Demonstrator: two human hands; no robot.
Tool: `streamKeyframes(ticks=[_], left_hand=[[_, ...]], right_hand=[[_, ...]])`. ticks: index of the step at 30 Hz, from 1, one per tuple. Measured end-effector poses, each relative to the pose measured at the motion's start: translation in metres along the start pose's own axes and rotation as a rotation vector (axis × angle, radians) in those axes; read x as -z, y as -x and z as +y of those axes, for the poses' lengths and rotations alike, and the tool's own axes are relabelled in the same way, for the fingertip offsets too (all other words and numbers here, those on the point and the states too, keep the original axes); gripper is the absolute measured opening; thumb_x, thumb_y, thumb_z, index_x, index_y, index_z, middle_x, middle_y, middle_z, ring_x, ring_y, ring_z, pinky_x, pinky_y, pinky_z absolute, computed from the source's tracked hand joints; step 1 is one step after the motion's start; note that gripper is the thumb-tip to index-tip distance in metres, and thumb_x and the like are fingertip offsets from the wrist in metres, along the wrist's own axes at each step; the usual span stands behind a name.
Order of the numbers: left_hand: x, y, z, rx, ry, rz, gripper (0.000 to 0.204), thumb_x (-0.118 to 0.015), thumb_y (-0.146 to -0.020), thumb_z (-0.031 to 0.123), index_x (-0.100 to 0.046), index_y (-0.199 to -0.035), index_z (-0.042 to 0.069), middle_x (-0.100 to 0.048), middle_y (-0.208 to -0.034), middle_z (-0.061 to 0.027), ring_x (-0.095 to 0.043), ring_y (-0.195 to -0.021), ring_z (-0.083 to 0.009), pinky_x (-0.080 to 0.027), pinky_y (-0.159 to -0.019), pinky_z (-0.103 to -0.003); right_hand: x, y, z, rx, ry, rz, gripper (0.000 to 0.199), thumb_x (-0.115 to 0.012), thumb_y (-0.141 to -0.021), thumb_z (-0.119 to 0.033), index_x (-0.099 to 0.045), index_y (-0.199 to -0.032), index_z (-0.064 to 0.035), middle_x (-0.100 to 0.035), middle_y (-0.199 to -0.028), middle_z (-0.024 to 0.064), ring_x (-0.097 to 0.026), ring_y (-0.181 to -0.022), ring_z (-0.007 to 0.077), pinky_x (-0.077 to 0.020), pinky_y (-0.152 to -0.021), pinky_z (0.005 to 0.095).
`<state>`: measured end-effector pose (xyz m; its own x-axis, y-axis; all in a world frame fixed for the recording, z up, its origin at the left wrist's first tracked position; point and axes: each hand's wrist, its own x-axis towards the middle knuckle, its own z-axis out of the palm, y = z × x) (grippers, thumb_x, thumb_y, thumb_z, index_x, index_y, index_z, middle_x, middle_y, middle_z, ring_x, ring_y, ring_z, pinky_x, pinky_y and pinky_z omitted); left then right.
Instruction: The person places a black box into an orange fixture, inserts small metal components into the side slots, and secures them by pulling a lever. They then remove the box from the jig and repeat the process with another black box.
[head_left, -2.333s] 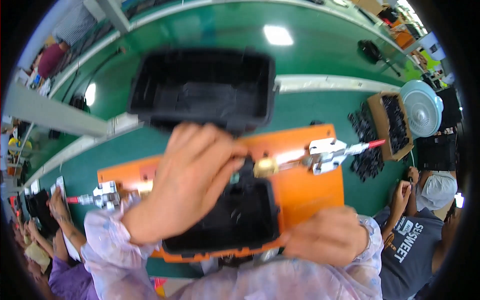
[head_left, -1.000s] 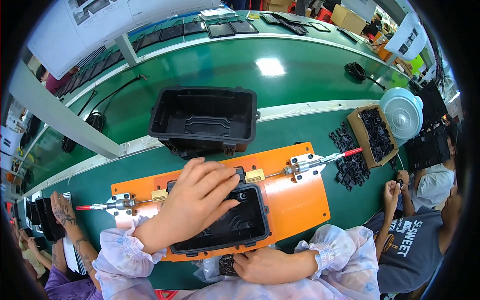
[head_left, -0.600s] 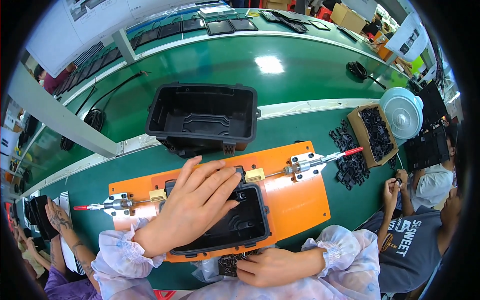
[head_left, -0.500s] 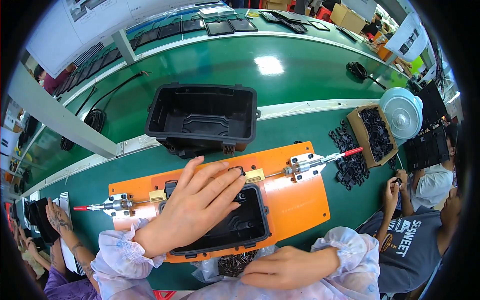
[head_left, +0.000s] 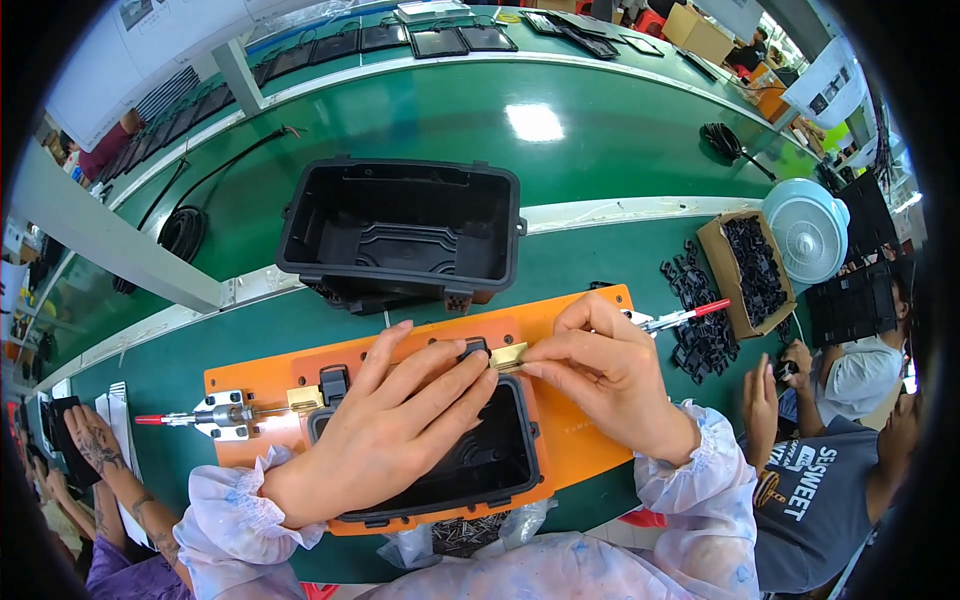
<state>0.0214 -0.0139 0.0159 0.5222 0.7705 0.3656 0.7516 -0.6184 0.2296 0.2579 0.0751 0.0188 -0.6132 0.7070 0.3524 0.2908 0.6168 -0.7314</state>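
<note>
A black plastic case half (head_left: pixel 470 462) sits in an orange jig plate (head_left: pixel 570 440) on the green bench. My left hand (head_left: pixel 390 430) lies flat across the case, fingers spread over its far rim. My right hand (head_left: pixel 605 375) has come over the jig's right side and pinches a small brass-coloured block (head_left: pixel 508 356) at the case's far right corner, next to a small black clip (head_left: pixel 474 348). A red-handled toggle clamp (head_left: pixel 205 415) sits at the jig's left end, and another red-handled clamp (head_left: pixel 680 318) pokes out beyond my right hand.
A larger open black case shell (head_left: pixel 400 228) stands beyond the jig. A cardboard box of small black parts (head_left: pixel 752 262) and loose black clips (head_left: pixel 700 340) lie at right beside a white fan (head_left: pixel 806 228). Other people's hands work at right (head_left: pixel 765 385) and lower left (head_left: pixel 90 450).
My right hand rose from below the jig's front edge up to the case's far right corner and took hold of the brass block. My left hand stayed on the case.
</note>
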Motion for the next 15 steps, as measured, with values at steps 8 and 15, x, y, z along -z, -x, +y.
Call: streamKeyframes(ticks=[8,15], left_hand=[[0.000,-0.001,0.002,0.019,-0.007,-0.015,0.059,-0.083,-0.076,0.015,-0.064,-0.131,0.005,-0.062,-0.134,-0.0072,-0.058,-0.123,-0.0292,-0.039,-0.108,-0.059],[0.000,-0.002,0.003,0.027,0.012,-0.020,0.060,-0.083,-0.076,0.015,-0.064,-0.132,0.005,-0.062,-0.134,-0.0071,-0.058,-0.122,-0.0292,-0.039,-0.109,-0.059]], right_hand=[[0.005,-0.006,0.002,0.143,0.138,-0.030,0.015,-0.078,-0.078,0.002,-0.073,-0.092,0.0009,-0.059,-0.087,0.0094,-0.061,-0.076,0.0229,-0.0470,-0.062,0.0315],[-0.003,0.004,0.006,0.089,0.089,0.048,0.018,-0.079,-0.078,0.003,-0.075,-0.095,0.0008,-0.059,-0.084,0.0085,-0.059,-0.073,0.0202,-0.0444,-0.060,0.0297]])
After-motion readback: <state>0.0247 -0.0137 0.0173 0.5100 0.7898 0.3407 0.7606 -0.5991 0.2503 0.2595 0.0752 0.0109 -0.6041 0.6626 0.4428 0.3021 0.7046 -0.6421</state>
